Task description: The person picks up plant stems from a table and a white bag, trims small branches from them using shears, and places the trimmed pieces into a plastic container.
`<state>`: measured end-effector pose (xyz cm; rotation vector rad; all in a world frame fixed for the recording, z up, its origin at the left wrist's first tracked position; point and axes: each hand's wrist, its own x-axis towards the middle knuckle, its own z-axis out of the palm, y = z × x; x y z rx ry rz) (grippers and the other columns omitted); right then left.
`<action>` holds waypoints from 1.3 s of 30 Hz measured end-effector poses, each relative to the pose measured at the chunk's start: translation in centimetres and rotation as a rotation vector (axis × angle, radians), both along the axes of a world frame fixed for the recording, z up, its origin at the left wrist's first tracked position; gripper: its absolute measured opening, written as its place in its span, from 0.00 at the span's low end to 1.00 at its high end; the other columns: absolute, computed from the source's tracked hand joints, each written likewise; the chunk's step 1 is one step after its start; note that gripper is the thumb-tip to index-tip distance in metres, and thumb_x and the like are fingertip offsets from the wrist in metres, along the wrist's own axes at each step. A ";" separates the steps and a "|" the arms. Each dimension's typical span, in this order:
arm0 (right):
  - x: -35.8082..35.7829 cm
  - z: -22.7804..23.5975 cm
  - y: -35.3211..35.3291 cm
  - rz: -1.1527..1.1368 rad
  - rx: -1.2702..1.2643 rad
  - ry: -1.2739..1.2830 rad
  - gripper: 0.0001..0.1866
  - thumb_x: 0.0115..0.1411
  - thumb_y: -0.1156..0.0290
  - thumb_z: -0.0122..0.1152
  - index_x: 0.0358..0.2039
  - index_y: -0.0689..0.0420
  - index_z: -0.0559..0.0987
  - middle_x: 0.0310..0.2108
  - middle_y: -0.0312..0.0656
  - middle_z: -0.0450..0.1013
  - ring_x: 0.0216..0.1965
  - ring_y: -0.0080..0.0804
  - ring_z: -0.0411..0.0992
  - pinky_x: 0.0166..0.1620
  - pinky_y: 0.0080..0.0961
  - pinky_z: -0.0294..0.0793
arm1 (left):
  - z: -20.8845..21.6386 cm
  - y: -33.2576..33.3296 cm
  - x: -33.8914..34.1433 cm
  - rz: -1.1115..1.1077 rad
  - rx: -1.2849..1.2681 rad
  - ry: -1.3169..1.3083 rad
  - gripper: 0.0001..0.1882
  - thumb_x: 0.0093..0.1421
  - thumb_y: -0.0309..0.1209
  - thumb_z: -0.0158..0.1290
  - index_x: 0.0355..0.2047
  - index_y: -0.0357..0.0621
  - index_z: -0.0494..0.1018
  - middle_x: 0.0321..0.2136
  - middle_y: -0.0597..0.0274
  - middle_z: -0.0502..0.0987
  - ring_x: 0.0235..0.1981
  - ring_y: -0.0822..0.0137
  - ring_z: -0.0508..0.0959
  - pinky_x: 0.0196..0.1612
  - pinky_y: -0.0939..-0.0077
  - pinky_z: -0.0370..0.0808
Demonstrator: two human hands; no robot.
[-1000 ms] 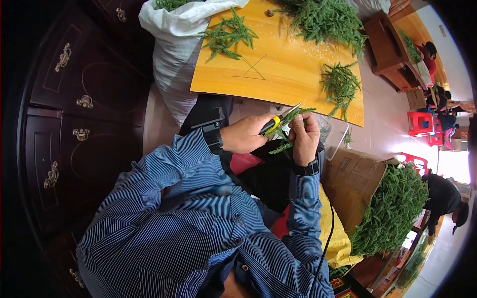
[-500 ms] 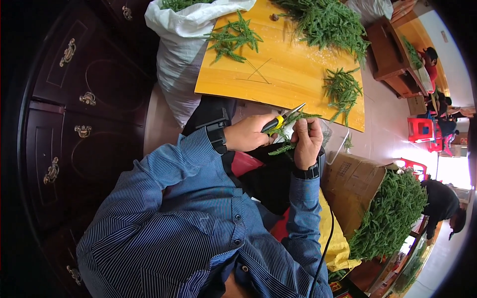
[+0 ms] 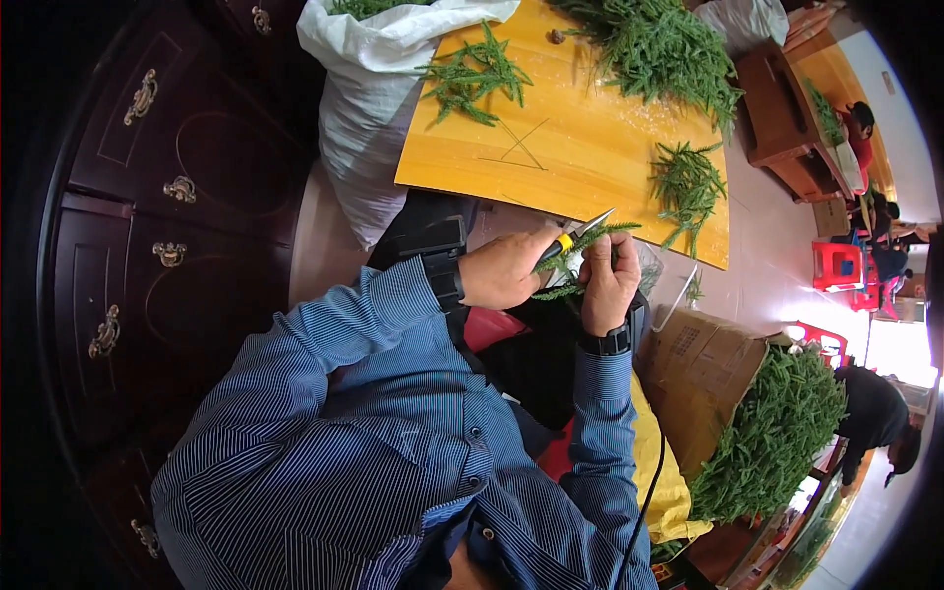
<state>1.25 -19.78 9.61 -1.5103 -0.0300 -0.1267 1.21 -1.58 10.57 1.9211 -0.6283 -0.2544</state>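
My left hand [image 3: 503, 272] is closed round needle-nose pliers [image 3: 564, 243] with black and yellow handles, their metal jaws pointing up and to the right. In the fingertips of my right hand [image 3: 611, 293], I pinch a green artificial pine sprig [image 3: 618, 230]. The pliers' jaws lie close against the sprig; whether they grip it cannot be made out. Both hands are over my lap, just in front of the yellow table board [image 3: 580, 162]. Two small clusters of sprigs, one on the left [image 3: 477, 87] and one on the right [image 3: 688, 187], lie on the board.
Thin dark wires [image 3: 523, 147] cross on the board, behind them a large pile of greenery [image 3: 669, 54]. A white woven sack [image 3: 359, 138] stands left, a cardboard box [image 3: 693, 364] of greenery right. Dark drawers [image 3: 177, 187] line the left. Another person [image 3: 875, 408] leans at far right.
My left hand and the pliers have shifted slightly right, closer to my right hand, and the left wrist has turned a little. The view has also shifted slightly.
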 end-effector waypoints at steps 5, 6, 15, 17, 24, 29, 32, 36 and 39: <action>1.7 -0.1 1.2 -0.069 0.028 0.010 0.07 0.68 0.69 0.52 0.32 0.55 0.70 0.21 0.31 0.67 0.17 0.14 0.60 0.21 0.12 0.58 | -1.3 -0.3 1.9 0.055 -0.136 -0.160 0.29 0.54 0.21 0.49 0.58 0.33 0.57 0.43 0.32 0.72 0.46 0.37 0.74 0.47 0.54 0.72; 2.1 0.0 1.5 -0.080 0.034 0.014 0.07 0.68 0.69 0.52 0.32 0.55 0.70 0.21 0.31 0.67 0.17 0.14 0.59 0.21 0.12 0.57 | -1.3 -0.2 2.1 0.060 -0.128 -0.135 0.29 0.53 0.21 0.48 0.57 0.32 0.57 0.41 0.32 0.73 0.45 0.37 0.74 0.46 0.54 0.72; 3.0 -1.0 1.7 -0.071 0.058 0.023 0.09 0.68 0.67 0.54 0.30 0.55 0.70 0.21 0.31 0.68 0.17 0.14 0.61 0.21 0.12 0.59 | -2.1 0.4 3.0 0.031 -0.063 0.005 0.27 0.58 0.25 0.53 0.57 0.33 0.58 0.40 0.35 0.74 0.46 0.39 0.75 0.46 0.56 0.72; 2.9 -0.9 1.6 -0.063 0.047 0.031 0.09 0.68 0.67 0.54 0.30 0.55 0.70 0.21 0.31 0.68 0.17 0.14 0.61 0.21 0.12 0.59 | -2.3 0.5 3.0 0.033 -0.079 -0.016 0.27 0.58 0.25 0.53 0.57 0.33 0.58 0.41 0.35 0.74 0.46 0.40 0.75 0.46 0.57 0.72; 2.7 -0.3 1.6 -0.046 0.028 0.050 0.10 0.67 0.68 0.54 0.29 0.55 0.69 0.20 0.32 0.68 0.17 0.15 0.61 0.21 0.13 0.60 | -3.1 0.5 2.7 0.085 -0.124 -0.070 0.26 0.58 0.27 0.54 0.55 0.32 0.61 0.42 0.36 0.74 0.46 0.41 0.75 0.47 0.59 0.73; 2.8 -0.3 1.5 -0.040 0.037 0.041 0.09 0.67 0.68 0.54 0.29 0.55 0.69 0.20 0.32 0.68 0.17 0.15 0.61 0.21 0.13 0.60 | -2.9 0.2 2.6 0.156 -0.087 -0.094 0.24 0.58 0.28 0.55 0.53 0.33 0.64 0.43 0.37 0.74 0.47 0.42 0.75 0.48 0.60 0.73; 2.8 -0.2 1.5 -0.037 0.025 0.044 0.09 0.67 0.68 0.54 0.30 0.55 0.69 0.21 0.32 0.68 0.17 0.15 0.61 0.21 0.13 0.60 | -2.8 0.0 2.6 0.178 -0.088 -0.086 0.24 0.58 0.28 0.55 0.53 0.33 0.65 0.43 0.37 0.74 0.47 0.42 0.75 0.48 0.60 0.73; 2.9 -0.5 1.5 -0.026 0.062 0.042 0.08 0.67 0.68 0.55 0.31 0.54 0.70 0.22 0.31 0.68 0.17 0.13 0.60 0.20 0.11 0.58 | -3.0 0.0 2.8 0.192 -0.127 -0.189 0.24 0.57 0.27 0.55 0.53 0.32 0.64 0.42 0.38 0.75 0.46 0.43 0.76 0.48 0.61 0.73; 3.3 -0.5 1.2 0.000 0.004 0.034 0.07 0.67 0.68 0.54 0.31 0.54 0.71 0.22 0.31 0.68 0.17 0.13 0.60 0.21 0.11 0.58 | -3.7 0.1 3.1 0.181 -0.201 -0.234 0.22 0.59 0.27 0.54 0.53 0.34 0.65 0.38 0.47 0.77 0.40 0.53 0.79 0.42 0.66 0.75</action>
